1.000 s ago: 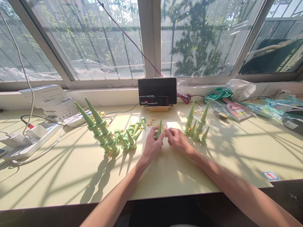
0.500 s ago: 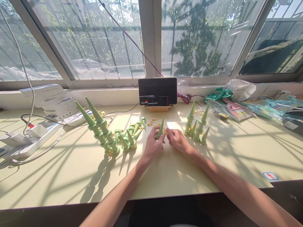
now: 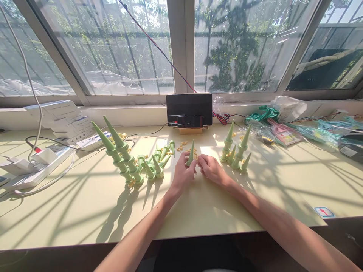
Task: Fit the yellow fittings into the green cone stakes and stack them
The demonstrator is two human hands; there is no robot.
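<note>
Near the middle of the table, my left hand (image 3: 183,170) is closed around the base of a green cone-shaped spike (image 3: 191,152), which points upward. My right hand (image 3: 211,168) is beside it, fingertips pinched together close to the spike's base; whatever they hold is hidden or too small to name. Just beyond the hands lie several small yellow pieces (image 3: 183,145). To the left stand tall stacked green spikes (image 3: 124,156) and shorter green cones (image 3: 157,168), some with yellow pieces attached. More green spikes (image 3: 241,151) stand to the right of my right hand.
A black tablet (image 3: 188,105) with a phone before it leans on a cardboard stand (image 3: 190,130) near the window. At left are white boxes (image 3: 64,119) and a power strip (image 3: 36,170) with cables. Plastic bags (image 3: 286,130) lie at the far right.
My left hand has shifted the green spike slightly to the left. My right hand's fingertips have moved a little closer in and down; the standing spikes are unchanged.
</note>
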